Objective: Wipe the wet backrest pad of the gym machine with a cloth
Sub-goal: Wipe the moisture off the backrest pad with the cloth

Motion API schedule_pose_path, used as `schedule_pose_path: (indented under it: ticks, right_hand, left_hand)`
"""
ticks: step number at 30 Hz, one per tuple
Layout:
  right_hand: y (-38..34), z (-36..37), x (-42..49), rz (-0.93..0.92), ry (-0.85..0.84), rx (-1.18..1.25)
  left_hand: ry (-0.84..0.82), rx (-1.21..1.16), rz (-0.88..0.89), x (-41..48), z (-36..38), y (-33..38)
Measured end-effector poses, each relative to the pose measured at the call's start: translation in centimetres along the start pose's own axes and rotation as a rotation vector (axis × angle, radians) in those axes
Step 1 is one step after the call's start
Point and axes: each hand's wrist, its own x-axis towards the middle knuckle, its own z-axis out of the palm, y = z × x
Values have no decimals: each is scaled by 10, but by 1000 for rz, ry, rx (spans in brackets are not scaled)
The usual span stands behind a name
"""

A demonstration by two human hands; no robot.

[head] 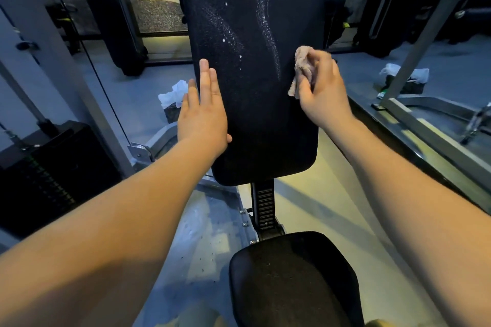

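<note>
Now your right hand presses the bunched cloth against the backrest pad; your left hand lies flat, steadying its left edge. Wiping looks barely underway. Sweep up across the far droplet streaks.

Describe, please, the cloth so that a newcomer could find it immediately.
Start at the tall black backrest pad streaked with water in the middle of the view. At its right edge, the right hand presses a small bunched cloth against it. It is the only pinkish-tan fabric; the white crumpled bags on the floor lie apart.
</note>
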Motion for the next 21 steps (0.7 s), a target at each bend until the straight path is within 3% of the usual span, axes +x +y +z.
schedule_pose_path:
  ticks: [3, 8, 12, 14, 16, 19, 21]
  right_hand:
    - [2, 1, 7, -11, 26, 7]
    - [-31, 46, -9, 183, 242, 9]
    - [-52, 71, -44, -258, -18, -131]
    - [-37, 58, -27, -363, -57, -239]
    - [-22, 42, -4, -244, 50, -230]
    - [-26, 43, 8, 121, 285, -95]
    - [-47, 61, -7, 126, 257, -72]
  left_hand:
    - [2, -7, 12, 1, 0, -1]
    - [13, -1, 25, 1, 2, -3]
    - [25, 9, 40, 3, 3, -5]
    - [25, 26, 46, 2, 4, -7]
    - [26, 24, 48, 2, 5, -7]
    - [26, -9, 37, 1, 7, -7]
    - [32, -16, 37, 2, 7, -6]
